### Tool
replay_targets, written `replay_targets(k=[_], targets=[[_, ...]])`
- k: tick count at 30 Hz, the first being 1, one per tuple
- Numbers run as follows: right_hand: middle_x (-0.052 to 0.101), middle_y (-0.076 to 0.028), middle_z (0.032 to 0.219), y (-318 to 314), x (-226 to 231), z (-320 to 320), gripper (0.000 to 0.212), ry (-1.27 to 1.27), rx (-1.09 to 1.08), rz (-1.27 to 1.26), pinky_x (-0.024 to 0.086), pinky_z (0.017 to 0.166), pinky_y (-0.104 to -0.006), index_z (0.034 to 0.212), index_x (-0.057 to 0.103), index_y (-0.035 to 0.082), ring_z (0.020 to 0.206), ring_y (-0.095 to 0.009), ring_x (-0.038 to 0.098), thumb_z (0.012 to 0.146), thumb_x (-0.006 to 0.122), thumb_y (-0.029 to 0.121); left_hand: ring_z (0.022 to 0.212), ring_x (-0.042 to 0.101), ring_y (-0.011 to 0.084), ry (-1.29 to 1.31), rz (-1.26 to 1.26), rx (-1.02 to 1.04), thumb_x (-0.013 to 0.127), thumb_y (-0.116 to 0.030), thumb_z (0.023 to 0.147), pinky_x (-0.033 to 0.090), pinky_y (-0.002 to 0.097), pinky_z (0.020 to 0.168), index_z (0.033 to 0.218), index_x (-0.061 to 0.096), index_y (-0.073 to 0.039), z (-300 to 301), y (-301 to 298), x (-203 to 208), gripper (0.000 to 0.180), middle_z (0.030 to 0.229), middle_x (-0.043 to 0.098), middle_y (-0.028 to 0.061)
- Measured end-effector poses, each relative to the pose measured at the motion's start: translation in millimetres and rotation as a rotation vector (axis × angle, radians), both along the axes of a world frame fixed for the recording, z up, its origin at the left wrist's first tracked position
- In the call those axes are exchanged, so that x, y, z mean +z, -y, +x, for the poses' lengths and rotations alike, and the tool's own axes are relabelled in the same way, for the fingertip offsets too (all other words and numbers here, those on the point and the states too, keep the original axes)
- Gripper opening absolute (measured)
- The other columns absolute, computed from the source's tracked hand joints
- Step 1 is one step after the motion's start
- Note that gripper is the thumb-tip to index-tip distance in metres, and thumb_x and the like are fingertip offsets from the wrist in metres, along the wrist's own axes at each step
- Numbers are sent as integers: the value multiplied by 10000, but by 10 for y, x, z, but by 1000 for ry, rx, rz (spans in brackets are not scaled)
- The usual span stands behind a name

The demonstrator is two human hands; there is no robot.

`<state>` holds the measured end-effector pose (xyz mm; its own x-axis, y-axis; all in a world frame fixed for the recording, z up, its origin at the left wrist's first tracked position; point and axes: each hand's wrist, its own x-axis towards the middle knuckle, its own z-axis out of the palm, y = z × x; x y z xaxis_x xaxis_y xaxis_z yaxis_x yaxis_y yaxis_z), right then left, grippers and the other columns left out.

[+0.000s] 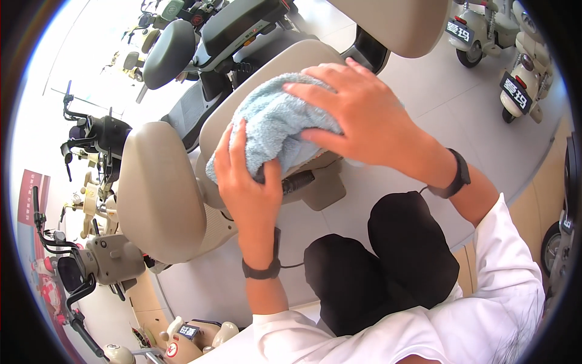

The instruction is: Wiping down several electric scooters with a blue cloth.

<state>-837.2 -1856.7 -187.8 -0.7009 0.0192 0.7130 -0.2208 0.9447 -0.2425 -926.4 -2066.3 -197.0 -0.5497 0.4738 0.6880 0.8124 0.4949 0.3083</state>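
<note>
A light blue terry cloth (264, 124) lies bunched over the beige seat (303, 56) of an electric scooter in front of me. My left hand (247, 179) grips its near left edge, fingers on top and thumb toward the seat's side. On the cloth's right part, my right hand (361, 112) presses down with fingers bent over the folds. The seat surface under the cloth is hidden. A dark band circles each of my wrists, with a thin cable at each band.
A second beige seat (160, 191) adjoins on the left, and a beige rounded part (397, 21) rises at the top. A dark scooter (242, 33) stands beyond. Small scooters (518, 91) are parked at the upper right, handlebars (73, 285) at the lower left. My knees (412, 242) are close by.
</note>
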Motion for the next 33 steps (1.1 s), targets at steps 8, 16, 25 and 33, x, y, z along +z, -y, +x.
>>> replay_targets(k=[8, 16, 25, 33], targets=[[600, -219, 1350, 442, 18, -394, 578, 31, 16, -2, 467, 1100, -492, 1363, 599, 50, 1295, -424, 562, 876, 768, 311, 1251, 559, 433, 132, -48, 34, 701, -80, 875, 469, 498, 1040, 1384, 570, -20, -356, -13, 179, 530, 1376, 577, 220], [631, -177, 1285, 126, 184, -224, 599, 117, 58, -1, 542, 992, -446, 1306, 664, 74, 1261, -368, 602, 733, 828, 128, 1243, 555, 430, 57, -82, 2, 730, -9, 791, 460, 497, 1053, 1379, 593, -41, -195, -7, 160, 604, 1367, 576, 219], [602, -204, 1367, 129, 310, -406, 595, 261, 100, -59, 502, 1054, -498, 1298, 642, 48, 1302, -432, 570, 719, 777, 83, 1271, 560, 437, 217, -76, -45, 756, 32, 692, 475, 484, 1060, 1395, 620, -96, -440, -34, 309, 727, 1406, 574, 214], [613, -198, 1353, 141, 537, -513, 681, 412, 99, -168, 477, 1098, -540, 1328, 668, 76, 1297, -408, 576, 662, 807, 110, 1321, 546, 450, 316, -3, 33, 782, -132, 739, 374, 597, 1142, 1333, 658, -81, -488, -81, 316, 609, 1408, 588, 203]])
